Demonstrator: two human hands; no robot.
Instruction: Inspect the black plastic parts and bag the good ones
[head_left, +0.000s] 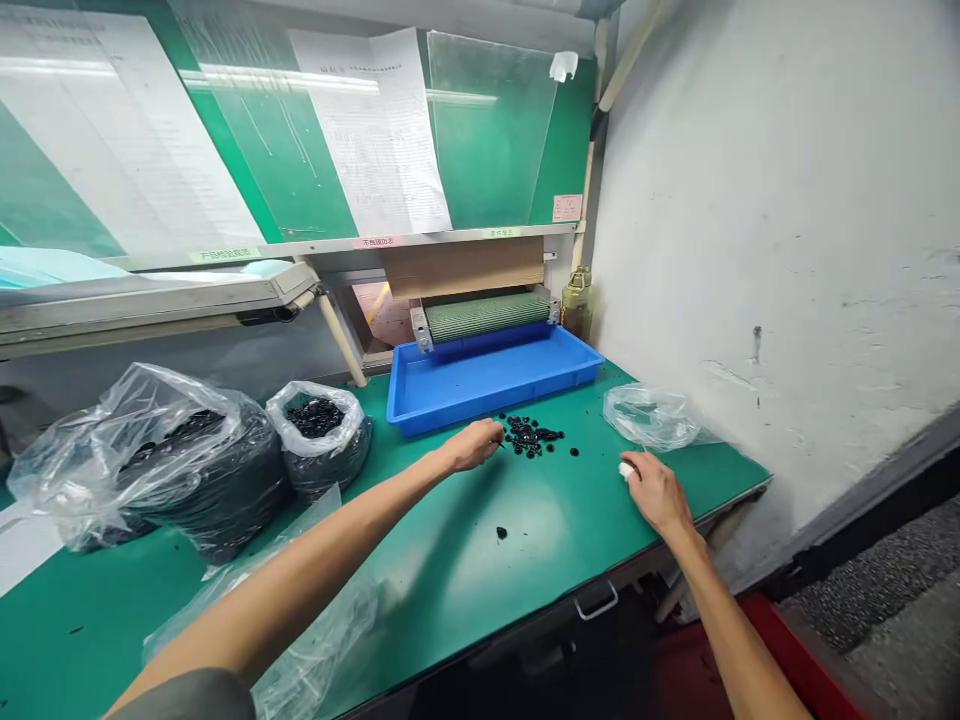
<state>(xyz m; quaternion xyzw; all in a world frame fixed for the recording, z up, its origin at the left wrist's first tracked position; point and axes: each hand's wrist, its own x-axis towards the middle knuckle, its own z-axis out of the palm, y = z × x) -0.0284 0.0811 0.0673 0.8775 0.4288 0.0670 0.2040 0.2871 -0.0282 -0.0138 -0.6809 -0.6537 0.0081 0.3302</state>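
My left hand (478,446) is closed in a pinch at the left edge of a loose pile of small black parts (527,436). A bit of black shows at its fingertips, seemingly one of those parts. To the right, my right hand (660,492) is closed over the green tabletop, with a small white piece (626,471) between thumb and fingers. What that piece is, I cannot make out. A single black part (502,533) lies apart from the pile, nearer the front edge.
A blue tray (487,385) stands at the back, below a green ribbed conveyor (487,315). On the left are a large clear bag (217,480) and a smaller bag (322,440) of black parts. A crumpled plastic bag (651,416) lies near the right wall (787,230).
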